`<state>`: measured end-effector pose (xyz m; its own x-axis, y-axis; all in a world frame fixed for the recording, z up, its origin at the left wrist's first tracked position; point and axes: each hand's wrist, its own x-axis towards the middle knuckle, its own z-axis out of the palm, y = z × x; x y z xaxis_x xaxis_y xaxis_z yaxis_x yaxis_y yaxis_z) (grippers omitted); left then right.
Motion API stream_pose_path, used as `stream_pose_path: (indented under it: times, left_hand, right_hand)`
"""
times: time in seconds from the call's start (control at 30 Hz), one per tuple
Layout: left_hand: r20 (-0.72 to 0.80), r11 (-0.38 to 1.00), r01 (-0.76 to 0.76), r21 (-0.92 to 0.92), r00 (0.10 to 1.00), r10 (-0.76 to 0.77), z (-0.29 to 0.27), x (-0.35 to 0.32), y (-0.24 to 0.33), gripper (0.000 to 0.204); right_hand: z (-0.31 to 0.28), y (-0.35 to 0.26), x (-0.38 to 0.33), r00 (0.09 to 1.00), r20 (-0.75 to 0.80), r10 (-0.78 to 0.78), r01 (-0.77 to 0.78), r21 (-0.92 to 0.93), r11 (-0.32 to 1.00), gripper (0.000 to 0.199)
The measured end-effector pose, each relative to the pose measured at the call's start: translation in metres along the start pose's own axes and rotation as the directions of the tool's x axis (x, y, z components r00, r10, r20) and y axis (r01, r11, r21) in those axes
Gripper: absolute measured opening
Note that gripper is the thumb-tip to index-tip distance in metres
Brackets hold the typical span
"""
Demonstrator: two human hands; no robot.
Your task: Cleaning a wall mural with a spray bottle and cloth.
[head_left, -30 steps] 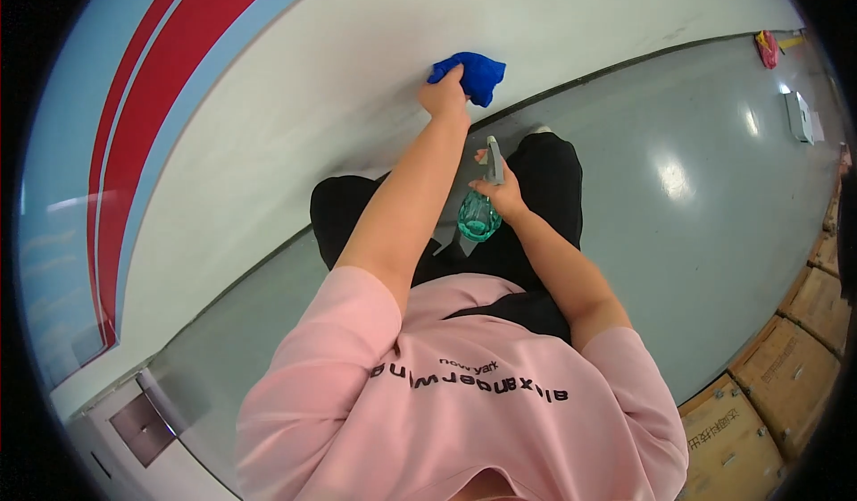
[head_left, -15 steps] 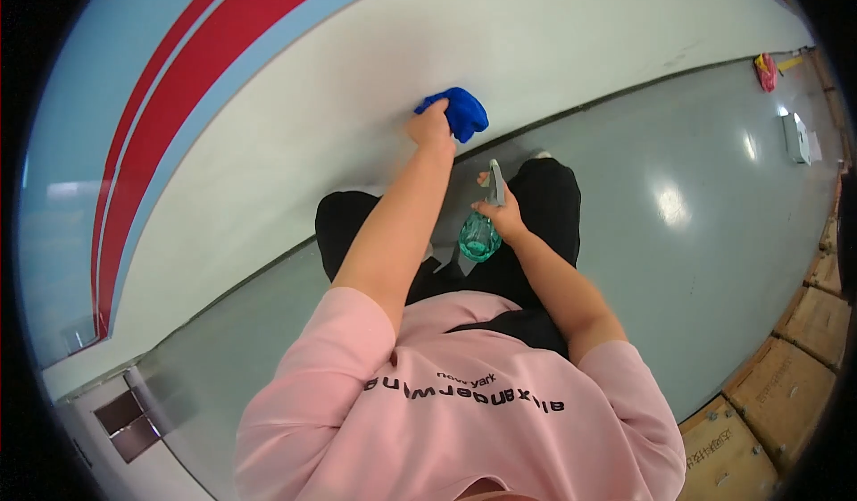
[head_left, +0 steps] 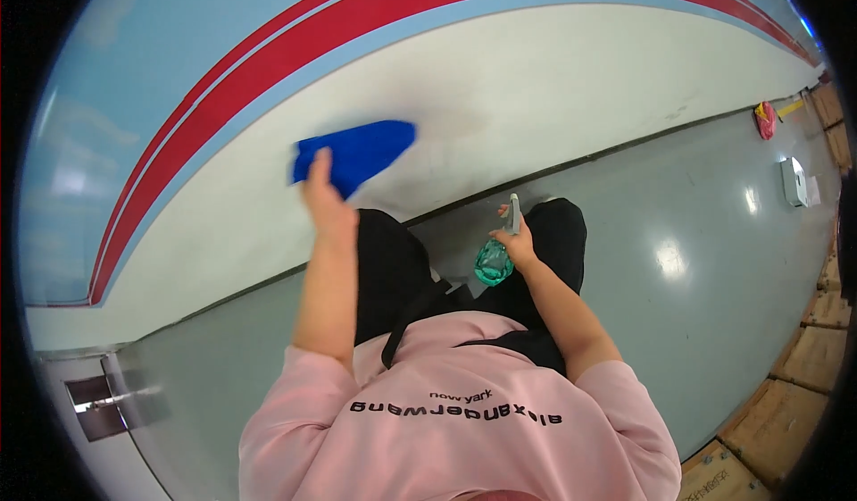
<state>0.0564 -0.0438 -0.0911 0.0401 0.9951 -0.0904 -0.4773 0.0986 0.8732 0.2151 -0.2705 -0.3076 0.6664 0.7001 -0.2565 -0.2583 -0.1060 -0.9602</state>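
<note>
A blue cloth (head_left: 370, 148) is gripped in my left hand (head_left: 327, 199), which is raised in front of the white lower part of the wall (head_left: 500, 72). The cloth is spread out, its loose end trailing to the right; whether it touches the wall is hard to tell. Lower and to the right, my right hand (head_left: 519, 244) is closed round the neck of a spray bottle (head_left: 493, 263) with a clear green body and a grey-white trigger head. The bottle stays close in front of my knees, above the floor.
Grey shiny floor (head_left: 687, 322) meets the wall along a dark edge. Wooden crates (head_left: 772, 430) line the right side. Farther off lie a red and yellow bundle (head_left: 765, 121) and a grey-white box (head_left: 794, 182). Red and light blue stripes (head_left: 375, 19) run across the wall.
My left hand has swung left and the bunched cloth has spread out. The right hand still holds the spray bottle. The view has shifted, showing more of the wall's upper stripes.
</note>
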Motion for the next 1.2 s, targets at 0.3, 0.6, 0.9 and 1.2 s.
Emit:
stream_pose_path:
  times: [0.3,0.6,0.9,1.2]
  left_hand:
    - [-0.231,0.726,-0.670,0.154,0.690,0.686,-0.091,0.020,0.118,0.026]
    - [-0.064,0.382,-0.709,0.593,0.432,0.900,-0.017,0.061,0.023,0.037]
    - [0.746,-0.158,-0.884,0.440,0.262,0.612,0.080,-0.001,-0.050,0.030]
    - [0.971,-0.352,-0.927,-0.132,-0.050,-0.234,0.033,0.020,-0.162,0.012]
  right_hand:
    - [0.000,0.002,0.005,0.999,0.017,-0.039,0.041,-0.116,0.992,0.058]
    - [-0.003,0.009,0.005,0.998,0.056,-0.033,0.039,-0.104,0.994,0.059]
    - [-0.003,0.002,0.006,0.999,0.052,-0.004,0.008,-0.074,0.997,0.057]
    - [-0.001,-0.007,0.000,0.995,0.089,0.055,-0.065,0.124,0.990,0.055]
